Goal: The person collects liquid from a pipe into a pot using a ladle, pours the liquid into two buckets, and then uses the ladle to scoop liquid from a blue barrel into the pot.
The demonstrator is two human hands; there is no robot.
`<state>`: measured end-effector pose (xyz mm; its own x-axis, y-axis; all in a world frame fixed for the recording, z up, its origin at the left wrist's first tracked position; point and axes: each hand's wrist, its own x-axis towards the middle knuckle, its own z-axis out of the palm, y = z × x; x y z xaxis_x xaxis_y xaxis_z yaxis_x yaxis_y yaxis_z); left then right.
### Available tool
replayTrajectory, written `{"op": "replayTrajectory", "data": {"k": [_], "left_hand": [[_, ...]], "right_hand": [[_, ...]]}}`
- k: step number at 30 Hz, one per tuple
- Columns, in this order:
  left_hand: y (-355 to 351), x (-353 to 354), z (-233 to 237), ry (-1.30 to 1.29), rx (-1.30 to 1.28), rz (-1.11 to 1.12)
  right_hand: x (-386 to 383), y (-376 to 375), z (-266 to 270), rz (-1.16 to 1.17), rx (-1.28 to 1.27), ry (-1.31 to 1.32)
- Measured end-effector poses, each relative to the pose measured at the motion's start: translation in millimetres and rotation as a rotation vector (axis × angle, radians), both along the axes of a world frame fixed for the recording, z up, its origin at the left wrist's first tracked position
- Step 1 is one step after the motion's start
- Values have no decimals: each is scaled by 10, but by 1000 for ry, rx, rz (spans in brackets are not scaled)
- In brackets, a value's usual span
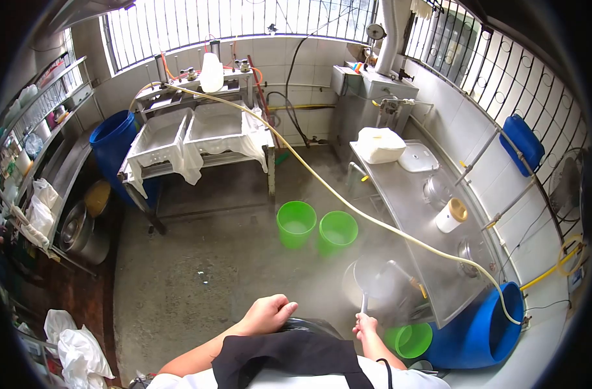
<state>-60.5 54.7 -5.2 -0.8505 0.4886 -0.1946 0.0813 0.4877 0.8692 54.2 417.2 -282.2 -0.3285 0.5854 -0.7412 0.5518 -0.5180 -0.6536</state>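
The right hand (366,322) is clenched around the lower end of a ladle (372,275), whose thin straight handle rises from the fist to a round, shallow bowl just above and ahead of it. The bowl hangs in thick steam over a pale, round pot (349,285). The ladle looks like bare metal: stiff and probably light when empty, top-heavy once filled, and likely damp and slick from the steam. A firm hold low on the handle, as here, seems the safest place. The left hand (269,313) sits well to the left of that grip, fingers curled, resting on a dark rounded rim (312,322); whether it grasps the rim cannot be told. To the right of the grip runs a smooth steel counter (406,214), with a small green bucket (413,340) just beside and below. Beyond the ladle stand two green plastic buckets (296,223), and a soft pale hose (322,185) arcs overhead.
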Motion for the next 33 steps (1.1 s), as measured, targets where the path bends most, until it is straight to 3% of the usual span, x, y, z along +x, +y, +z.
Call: {"op": "replayTrajectory", "data": {"k": [12, 22, 33], "left_hand": [[-41, 6, 0, 15, -7, -16], [-58, 33, 16, 21, -1, -11], [-37, 34, -9, 14, 8, -31]], "right_hand": [[-48, -15, 89, -35, -46, 12], [-106, 157, -170, -96, -112, 103], [-140, 86, 145, 38, 135, 34]]}}
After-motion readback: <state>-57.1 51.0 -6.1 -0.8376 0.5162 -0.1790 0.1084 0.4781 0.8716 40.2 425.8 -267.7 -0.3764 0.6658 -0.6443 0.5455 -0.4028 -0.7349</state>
